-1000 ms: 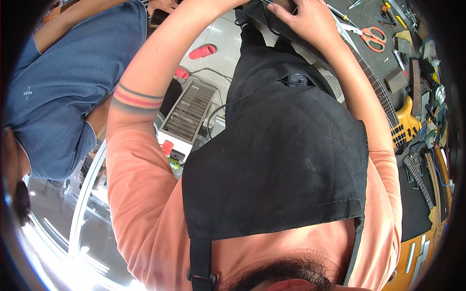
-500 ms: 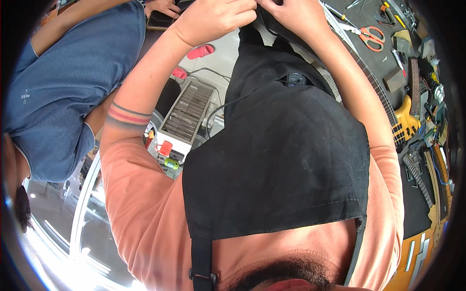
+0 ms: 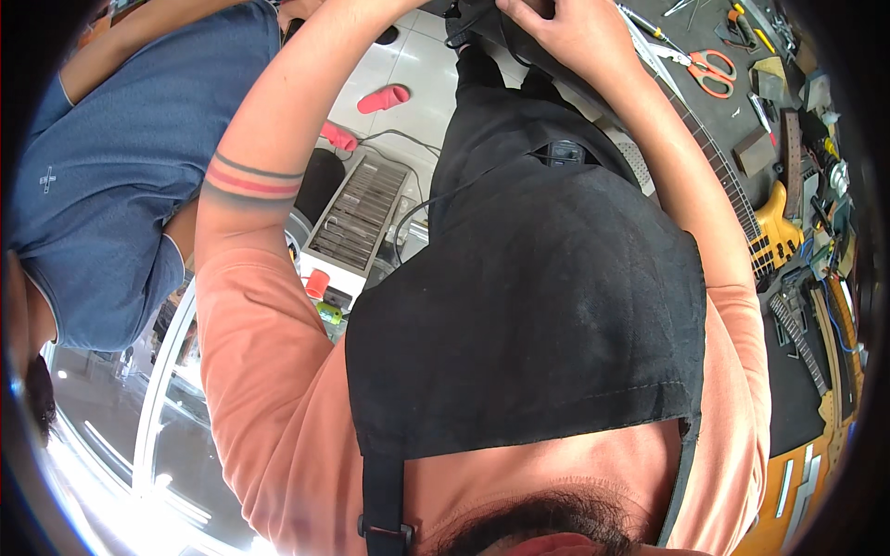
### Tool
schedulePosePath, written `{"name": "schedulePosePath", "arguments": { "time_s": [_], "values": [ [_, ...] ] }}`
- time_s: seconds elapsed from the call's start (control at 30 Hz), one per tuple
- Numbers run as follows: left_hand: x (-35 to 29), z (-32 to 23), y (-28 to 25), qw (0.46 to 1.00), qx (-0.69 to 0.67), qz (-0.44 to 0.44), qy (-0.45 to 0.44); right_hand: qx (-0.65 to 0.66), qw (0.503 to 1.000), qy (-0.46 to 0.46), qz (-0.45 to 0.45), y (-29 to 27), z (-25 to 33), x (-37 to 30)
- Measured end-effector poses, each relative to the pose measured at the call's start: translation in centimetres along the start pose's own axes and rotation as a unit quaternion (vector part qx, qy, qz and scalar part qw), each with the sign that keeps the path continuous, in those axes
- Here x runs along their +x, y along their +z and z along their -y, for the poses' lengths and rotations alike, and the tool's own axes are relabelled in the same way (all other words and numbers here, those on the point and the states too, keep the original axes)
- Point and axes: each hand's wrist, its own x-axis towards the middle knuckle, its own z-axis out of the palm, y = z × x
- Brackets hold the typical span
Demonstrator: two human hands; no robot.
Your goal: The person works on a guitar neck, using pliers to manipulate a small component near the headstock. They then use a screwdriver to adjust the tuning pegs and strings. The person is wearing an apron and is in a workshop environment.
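My left forearm (image 3: 320, 79), with dark and red bands near the elbow, reaches up to the top edge, and the hand lies beyond it. At the top centre my right hand (image 3: 575, 32) is cut off by the edge. Its thumb points left over a dark surface (image 3: 505, 42), with a thin black cable (image 3: 477, 18) nearby. The picture's edge hides most of the fingers, so I cannot tell whether they hold anything. To the right of my right forearm runs a long fretted neck (image 3: 705, 139), beside a yellow wooden guitar body (image 3: 777, 222).
Orange-handled scissors (image 3: 712, 74), a wooden block (image 3: 754, 151) and several tools lie on the dark bench at right. Another fretted neck (image 3: 797, 335) is lower right. At left a person in a blue shirt (image 3: 139, 176) stands close. Pink slippers (image 3: 383, 99) and a white grilled unit (image 3: 360, 211) are on the floor.
My left hand has moved up and out of the picture, from beside the right one. My right hand stays near the same spot. The other person's hand has shifted slightly toward the top edge.
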Motion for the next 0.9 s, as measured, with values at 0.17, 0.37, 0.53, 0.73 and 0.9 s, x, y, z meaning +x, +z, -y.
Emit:
{"name": "schedulePosePath", "arguments": {
  "time_s": [0.17,0.37,0.53,0.73,0.9],
  "values": [
    [1.3,-0.1,0.4,0.997,0.068,0.038,0.012,0.022,1.0,-0.002,-0.002,0.2,-0.6,0.0],
    [1.4,-0.2,1.0,0.995,0.097,0.002,0.034,0.029,1.0,0.001,-0.004,0.2,-0.7,-0.1],
    [1.1,-1.1,1.1,0.99,0.13,0.009,0.06,0.001,1.0,0.0,-0.004,0.3,-1.0,0.0],
    [1.2,-0.8,1.0,0.994,0.09,0.016,0.061,0.002,1.0,-0.002,0.007,0.2,-1.0,0.0],
    [2.1,-0.2,0.0,0.996,-0.008,0.092,-0.008,0.005,1.0,0.001,0.007,0.2,-1.0,0.0]
  ]
}}
